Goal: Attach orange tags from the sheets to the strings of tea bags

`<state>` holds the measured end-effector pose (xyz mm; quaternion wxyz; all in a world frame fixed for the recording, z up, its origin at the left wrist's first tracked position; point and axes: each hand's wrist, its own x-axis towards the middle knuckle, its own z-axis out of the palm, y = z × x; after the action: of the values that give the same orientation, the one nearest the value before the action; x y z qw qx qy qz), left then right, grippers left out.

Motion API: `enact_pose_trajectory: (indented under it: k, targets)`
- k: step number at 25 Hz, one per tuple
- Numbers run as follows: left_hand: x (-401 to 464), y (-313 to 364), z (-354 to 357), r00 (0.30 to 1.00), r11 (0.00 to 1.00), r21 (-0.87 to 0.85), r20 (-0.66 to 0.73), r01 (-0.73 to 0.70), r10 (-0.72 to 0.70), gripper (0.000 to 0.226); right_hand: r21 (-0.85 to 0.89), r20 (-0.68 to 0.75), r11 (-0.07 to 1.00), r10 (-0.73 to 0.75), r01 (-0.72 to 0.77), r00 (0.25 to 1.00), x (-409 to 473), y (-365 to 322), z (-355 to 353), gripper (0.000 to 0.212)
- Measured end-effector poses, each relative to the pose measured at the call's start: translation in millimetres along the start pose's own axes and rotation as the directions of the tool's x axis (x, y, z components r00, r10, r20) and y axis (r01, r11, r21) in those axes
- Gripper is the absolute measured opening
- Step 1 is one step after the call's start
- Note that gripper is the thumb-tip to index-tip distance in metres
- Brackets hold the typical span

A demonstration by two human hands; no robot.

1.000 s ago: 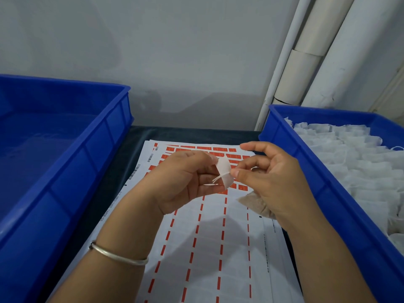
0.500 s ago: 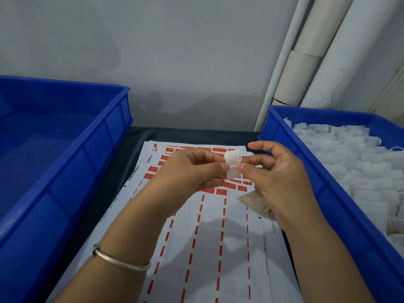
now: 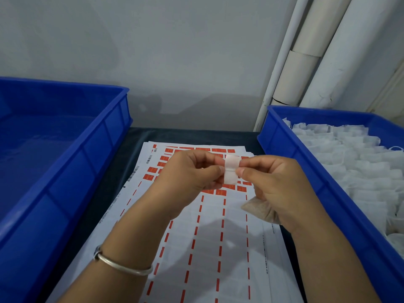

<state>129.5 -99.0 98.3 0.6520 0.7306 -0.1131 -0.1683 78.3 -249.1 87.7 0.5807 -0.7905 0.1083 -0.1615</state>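
Seen from the head camera, a person's left hand [image 3: 192, 178] and right hand [image 3: 277, 184] each pinch a side of a pale tag [image 3: 230, 169] held upright between them, its blank side toward the camera — above the sheets [image 3: 209, 248] of orange tags lying on the dark tabletop [image 3: 135, 141]. The right hand's lower fingers also clutch a tea bag [image 3: 255, 209] against the palm. A blue bin [image 3: 341, 193] of tea bags stands at right, another blue crate [image 3: 72, 162] at left.
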Motion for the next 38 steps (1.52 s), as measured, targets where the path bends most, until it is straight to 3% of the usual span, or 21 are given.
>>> enact_pose_trajectory:
  k: [2,6,9,12,16,22,25,29,32,35,38]
  targets:
    - [0.0,0.1,1.0,1.000,1.000,-0.012,-0.016,0.013,-0.013,0.015,-0.004,0.039,1.000,0.000,0.000,0.999,-1.0,-2.1,-1.4,0.034]
    - [-2.3,4.1,-1.0,0.994,0.971,-0.217,0.053,0.102,-0.092,0.015,-0.005,0.127,0.998,-0.064,0.065,0.990,-3.9,-7.5,-5.5,0.045]
    - [-3.5,5.4,-3.8,0.983,0.922,-0.349,0.127,0.167,-0.130,0.027,-0.094,0.130,0.989,-0.104,0.116,0.986,-5.3,-11.8,-2.3,0.027]
    - [-3.0,6.0,-5.1,0.965,0.863,-0.437,0.174,0.253,-0.195,0.022,-0.099,0.097,0.991,-0.075,0.085,0.992,-4.6,-12.5,-0.5,0.005]
    - [-1.3,5.4,-6.7,0.952,0.837,-0.456,0.187,0.303,-0.243,0.011,-0.054,0.054,0.997,-0.046,0.049,0.997,-4.5,-8.6,1.2,0.021]
    - [1.6,2.4,-5.7,0.955,0.870,-0.394,0.140,0.296,-0.262,0.010,-0.020,0.016,1.000,-0.008,0.008,1.000,-3.7,-4.4,5.5,0.013]
    - [1.7,0.1,-4.4,0.970,0.911,-0.334,0.115,0.242,-0.216,0.008,0.027,0.021,1.000,0.015,-0.015,1.000,-3.4,-2.6,6.9,0.014]
    - [-2.1,-1.7,3.6,0.997,0.997,-0.050,0.045,0.060,-0.058,0.015,-0.041,0.029,0.999,-0.034,0.035,0.999,-3.5,-3.3,8.7,0.013]
    - [-2.3,-3.1,9.2,0.995,0.995,0.047,-0.049,-0.085,0.087,0.002,-0.102,0.057,0.993,-0.055,0.061,0.997,-3.7,-4.1,9.5,0.008]
    - [-2.8,-6.6,10.6,0.974,0.974,0.091,-0.067,-0.210,0.216,0.015,-0.150,0.064,0.983,-0.096,0.105,0.993,-6.5,-6.0,9.5,0.004]
    - [-6.5,-4.4,12.5,0.958,0.957,0.094,-0.050,-0.276,0.281,0.025,-0.110,0.007,0.987,-0.117,0.117,0.993,-15.5,-4.8,8.9,0.017]
